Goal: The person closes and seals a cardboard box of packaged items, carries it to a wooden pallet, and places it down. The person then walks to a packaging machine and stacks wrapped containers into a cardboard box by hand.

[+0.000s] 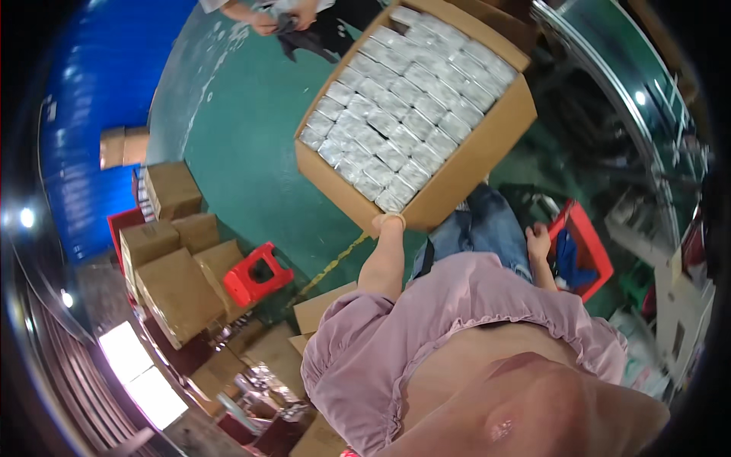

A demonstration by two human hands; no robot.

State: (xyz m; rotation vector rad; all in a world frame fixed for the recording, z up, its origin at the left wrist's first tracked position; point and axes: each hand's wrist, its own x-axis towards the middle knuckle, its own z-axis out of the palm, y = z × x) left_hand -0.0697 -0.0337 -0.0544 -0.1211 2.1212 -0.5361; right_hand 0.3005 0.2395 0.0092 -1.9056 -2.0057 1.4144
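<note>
Holding open cardboard box [464, 164] — silvery packets [403, 99] inside

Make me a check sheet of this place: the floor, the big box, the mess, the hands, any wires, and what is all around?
Surface: green floor, marked with a yellow line.
Job's things: open cardboard box packed with rows of silvery packets.
Clutter: stacked closed cartons, red stool, red crate.
Grips: left hand at the box's lower corner; right hand hangs free, apart from the box.
Cables: nothing seen.
Surroundings: blue wall; another person's hands at the top edge.
</note>
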